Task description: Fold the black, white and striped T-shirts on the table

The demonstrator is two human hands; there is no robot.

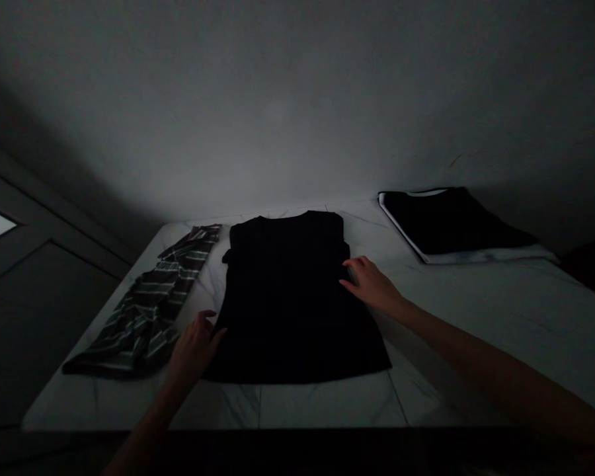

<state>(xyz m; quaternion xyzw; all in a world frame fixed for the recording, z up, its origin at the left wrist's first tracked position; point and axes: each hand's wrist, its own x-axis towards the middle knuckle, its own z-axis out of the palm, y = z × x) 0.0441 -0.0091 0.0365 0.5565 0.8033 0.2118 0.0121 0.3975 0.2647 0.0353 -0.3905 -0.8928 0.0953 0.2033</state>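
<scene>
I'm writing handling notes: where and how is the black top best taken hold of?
Probably by its two side edges, pinched between thumb and fingers: left hand from the left, right hand from the right. The black top lies flat and spread out, neckline toward the wall, leaving both side edges exposed, with a hand at each.

Single view, from person's own head, above near side of marble-patterned table (500, 317). Lens faced forward and down, toward 12 o'clock, where wall (277, 99) filled upper part of frame. Standpoint close: table's front edge crossed frame at 6 o'clock, left end fitted in at 8, right end ran out of frame toward 4. Black garment (292, 311) lay just below centre. Forearms entered from 7 and 4 o'clock. Panelled door (39, 277) showed at 9.
</scene>
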